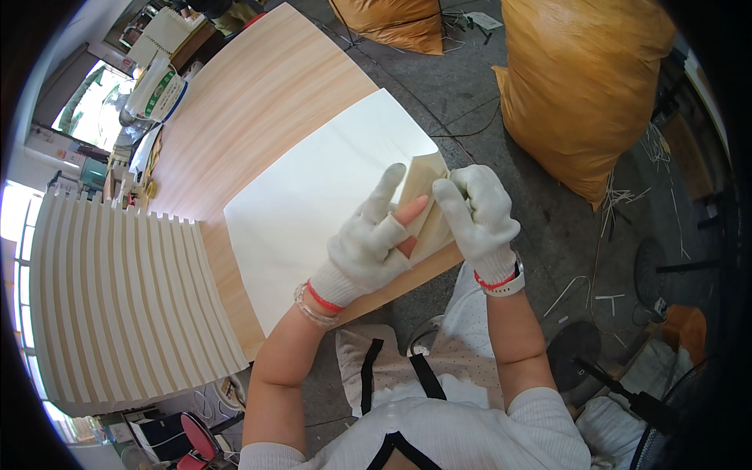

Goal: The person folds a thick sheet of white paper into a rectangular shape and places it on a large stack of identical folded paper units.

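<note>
Pale and wood-grained, the surface (282,66) bore a white sheet (313,188), seemingly light, stiffish and easily creased, best taken by its folded right edge (426,169). The left hand (366,244) lay there half open, fingers apart; the right hand (476,213) curled beside it, its grip unclear.

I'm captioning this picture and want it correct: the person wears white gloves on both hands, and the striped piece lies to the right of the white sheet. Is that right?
Not quite: the head view shows the striped piece to the left of the white sheet.
</note>
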`<state>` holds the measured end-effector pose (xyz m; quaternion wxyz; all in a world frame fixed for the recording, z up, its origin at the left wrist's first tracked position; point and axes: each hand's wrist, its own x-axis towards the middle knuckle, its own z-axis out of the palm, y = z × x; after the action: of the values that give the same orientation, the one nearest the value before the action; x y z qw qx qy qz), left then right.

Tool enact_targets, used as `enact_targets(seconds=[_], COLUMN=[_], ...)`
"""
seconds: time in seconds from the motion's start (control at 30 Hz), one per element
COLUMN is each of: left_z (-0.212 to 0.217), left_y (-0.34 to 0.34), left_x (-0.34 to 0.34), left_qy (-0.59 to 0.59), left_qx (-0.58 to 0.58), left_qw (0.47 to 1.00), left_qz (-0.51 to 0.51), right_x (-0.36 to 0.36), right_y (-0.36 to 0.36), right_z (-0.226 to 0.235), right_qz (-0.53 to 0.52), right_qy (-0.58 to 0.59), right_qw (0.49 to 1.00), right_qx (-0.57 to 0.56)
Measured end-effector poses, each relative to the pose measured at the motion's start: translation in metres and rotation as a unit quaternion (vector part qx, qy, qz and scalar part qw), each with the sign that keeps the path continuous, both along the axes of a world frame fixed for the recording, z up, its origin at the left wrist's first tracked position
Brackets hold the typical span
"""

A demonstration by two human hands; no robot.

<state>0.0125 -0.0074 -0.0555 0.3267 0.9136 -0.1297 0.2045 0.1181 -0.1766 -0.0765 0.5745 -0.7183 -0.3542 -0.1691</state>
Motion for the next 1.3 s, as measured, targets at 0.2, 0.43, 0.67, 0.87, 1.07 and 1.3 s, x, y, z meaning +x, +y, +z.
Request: enact_targets(seconds=[0.2,0.43,0.67,0.87,1.07,1.3], left_z=[-0.004,0.005,0.005,0.006,0.003,0.006], left_y=[0.006,0.0,-0.003,0.001,-0.001,-0.001], left_x=[0.003,0.002,0.0,0.005,0.0,0.001], left_qy=[0.012,0.035,0.033,0.019,0.062,0.049], left_qx=[0.035,-0.029,0.075,0.017,-0.032,-0.031], left_qw=[0.999,0.999,0.997,0.999,0.998,0.998], left_qz=[-0.021,-0.019,0.011,-0.026,0.003,-0.001], right_x=[-0.005,-0.002,-0.002,-0.004,-0.001,-0.001], right_y=[0.005,0.003,-0.001,0.0,-0.002,0.0], right_z=[0.003,-0.001,-0.002,0.0,-0.004,-0.006], right_qz=[-0.029,-0.026,-0.003,-0.027,-0.005,-0.007], right_qy=[0.084,0.048,0.063,0.084,0.022,0.061], right_qw=[0.996,0.998,0.998,0.996,1.0,0.997], right_qx=[0.032,0.018,0.024,0.014,0.019,0.041])
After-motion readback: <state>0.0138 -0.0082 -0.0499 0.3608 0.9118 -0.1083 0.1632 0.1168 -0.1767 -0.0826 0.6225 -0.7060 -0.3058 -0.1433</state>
